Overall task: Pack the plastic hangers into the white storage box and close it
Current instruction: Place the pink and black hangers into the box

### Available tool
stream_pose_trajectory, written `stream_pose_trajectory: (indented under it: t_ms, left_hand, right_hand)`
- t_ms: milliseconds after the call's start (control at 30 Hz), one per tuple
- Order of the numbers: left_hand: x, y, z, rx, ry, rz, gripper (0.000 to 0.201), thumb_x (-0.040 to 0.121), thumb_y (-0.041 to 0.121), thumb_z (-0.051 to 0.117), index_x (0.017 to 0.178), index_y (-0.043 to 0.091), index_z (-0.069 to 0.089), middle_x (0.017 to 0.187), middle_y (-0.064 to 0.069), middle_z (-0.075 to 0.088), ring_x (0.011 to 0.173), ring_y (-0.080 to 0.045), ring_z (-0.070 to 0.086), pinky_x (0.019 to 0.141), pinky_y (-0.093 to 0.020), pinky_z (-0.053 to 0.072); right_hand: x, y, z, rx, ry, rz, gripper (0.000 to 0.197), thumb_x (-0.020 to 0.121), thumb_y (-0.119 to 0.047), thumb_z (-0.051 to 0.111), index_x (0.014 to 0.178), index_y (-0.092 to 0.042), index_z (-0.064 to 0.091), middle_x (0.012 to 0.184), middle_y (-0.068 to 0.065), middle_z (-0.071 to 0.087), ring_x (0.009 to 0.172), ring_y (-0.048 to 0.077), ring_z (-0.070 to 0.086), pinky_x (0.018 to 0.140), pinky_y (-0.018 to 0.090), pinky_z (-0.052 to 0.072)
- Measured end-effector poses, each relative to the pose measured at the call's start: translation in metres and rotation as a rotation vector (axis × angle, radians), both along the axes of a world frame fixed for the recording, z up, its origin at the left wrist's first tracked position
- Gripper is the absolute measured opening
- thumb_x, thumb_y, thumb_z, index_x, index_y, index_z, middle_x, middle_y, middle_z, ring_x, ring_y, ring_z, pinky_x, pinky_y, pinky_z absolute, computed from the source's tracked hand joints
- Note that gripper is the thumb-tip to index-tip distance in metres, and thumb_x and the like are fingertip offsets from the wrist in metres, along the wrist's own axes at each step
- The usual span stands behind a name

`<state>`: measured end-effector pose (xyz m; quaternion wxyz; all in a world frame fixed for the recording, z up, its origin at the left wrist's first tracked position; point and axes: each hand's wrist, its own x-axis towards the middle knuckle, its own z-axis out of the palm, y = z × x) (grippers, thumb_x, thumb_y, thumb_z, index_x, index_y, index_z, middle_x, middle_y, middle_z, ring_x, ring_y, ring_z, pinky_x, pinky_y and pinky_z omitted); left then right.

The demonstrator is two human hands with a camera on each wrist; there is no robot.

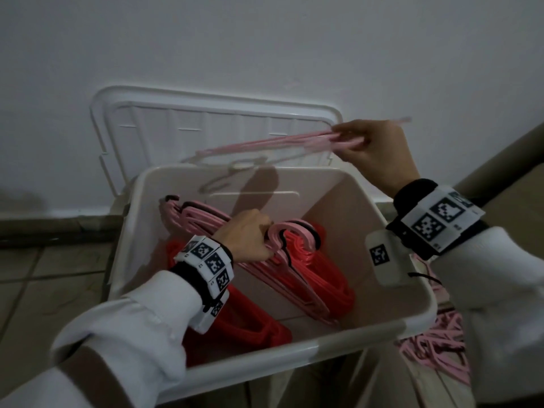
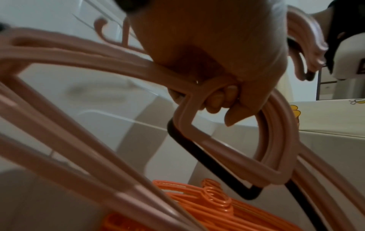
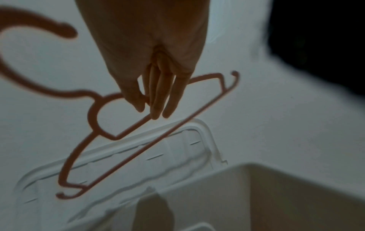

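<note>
Presently, left hand: forearm reaches down from the near rim into the white storage box, knuckles up, fingers curled round the necks of a bundle of pink hangers. Bundle is held tilted inside the box, hooks toward the right wall, one black hanger along its edge. Under it, red hangers lie stacked on the box floor.

Right hand: raised above the far right corner of the box, wrist bent, thumb and fingers pinching a single pink hanger at its upper bar. Hanger extends leftward, nearly level, in front of the open lid, clear of the box rim.

Lid: stands upright behind the box, leaning against the white wall.

Loose pink hangers: a pile outside the box, at its right, low by the right sleeve.

Views. Head view alone shows both hands, the pile and the tiled floor. Left wrist view shows the fingertips wrapped through the hanger loop, and renders the lower stack orange. Right wrist view shows the single hanger's whole outline, hook at upper left, with fingers closed on the shoulder beside the round neck loop; the picture is blurred.
</note>
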<state>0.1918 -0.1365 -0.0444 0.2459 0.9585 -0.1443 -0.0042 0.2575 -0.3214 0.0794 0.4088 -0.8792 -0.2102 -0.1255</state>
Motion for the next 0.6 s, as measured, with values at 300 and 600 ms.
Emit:
stream_pose_trajectory:
  t_ms: [300, 600]
  left_hand:
    - [-0.004, -0.001, 0.004, -0.237, -0.251, 0.017, 0.004, 0.070, 0.010, 0.062, 0.072, 0.013, 0.063, 0.069, 0.000, 0.063, 0.061, -0.016, 0.055, 0.058, -0.019, 0.035]
    - [-0.002, 0.000, 0.008, -0.280, -0.423, 0.121, 0.014, 0.073, 0.008, 0.068, 0.085, 0.002, 0.067, 0.077, -0.012, 0.068, 0.062, -0.028, 0.061, 0.058, -0.024, 0.045]
  right_hand:
    - [-0.004, 0.020, -0.029, -0.200, -0.064, -0.040, 0.021, 0.089, -0.024, 0.062, 0.079, -0.007, 0.068, 0.049, -0.004, 0.056, 0.039, 0.002, 0.051, 0.046, 0.007, 0.041]
    - [-0.009, 0.024, -0.064, -0.515, 0.230, 0.072, 0.017, 0.084, -0.012, 0.065, 0.069, -0.006, 0.069, 0.042, -0.007, 0.054, 0.035, -0.006, 0.048, 0.044, 0.002, 0.034]
